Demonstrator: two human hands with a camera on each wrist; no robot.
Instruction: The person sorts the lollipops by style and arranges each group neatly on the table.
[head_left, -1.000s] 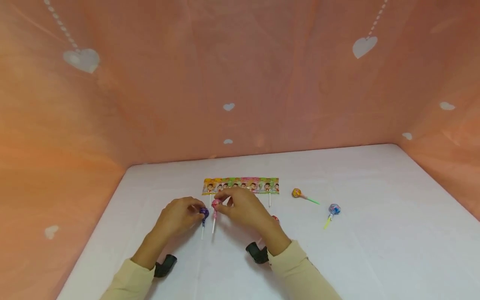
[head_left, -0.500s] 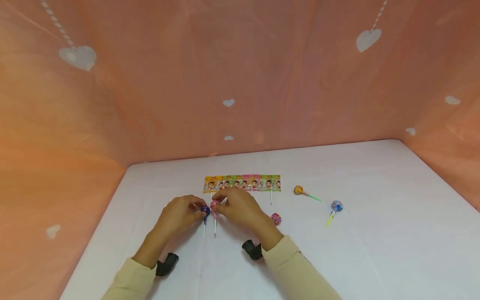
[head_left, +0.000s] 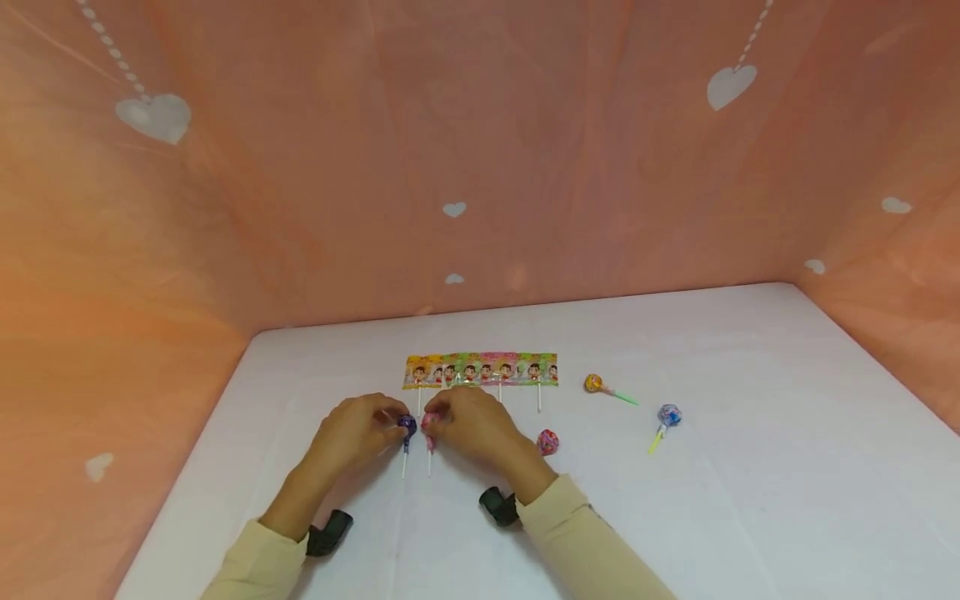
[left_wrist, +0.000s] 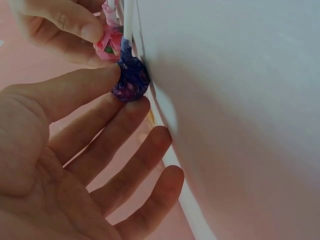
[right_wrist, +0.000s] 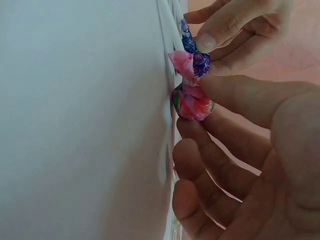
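My left hand (head_left: 360, 433) pinches the wrapped head of a dark purple lollipop (left_wrist: 131, 80) between thumb and fingers, its white stick pointing toward me on the table. Close by on the right, my right hand (head_left: 476, 425) grips a pink-wrapped lollipop (right_wrist: 194, 100) by its head in the same way. The two lollipops lie side by side with a small gap, sticks nearly parallel. Just behind the hands lies a row of flat lollipops in yellow, green and pink packets (head_left: 480, 368), some white sticks showing below. My right hand hides part of that row.
Right of my right wrist lies a red-and-pink lollipop (head_left: 548, 442), its stick not visible. Farther right are an orange lollipop (head_left: 593, 383) with a green stick and a blue one (head_left: 670, 415) with a yellow stick. Pink cloth (head_left: 480, 167) walls the white table (head_left: 750, 467).
The pink lollipop's stick has swung from slanted to nearly straight beside the purple one. My right forearm has shifted slightly left, uncovering the red-and-pink lollipop's head. My left hand has barely moved.
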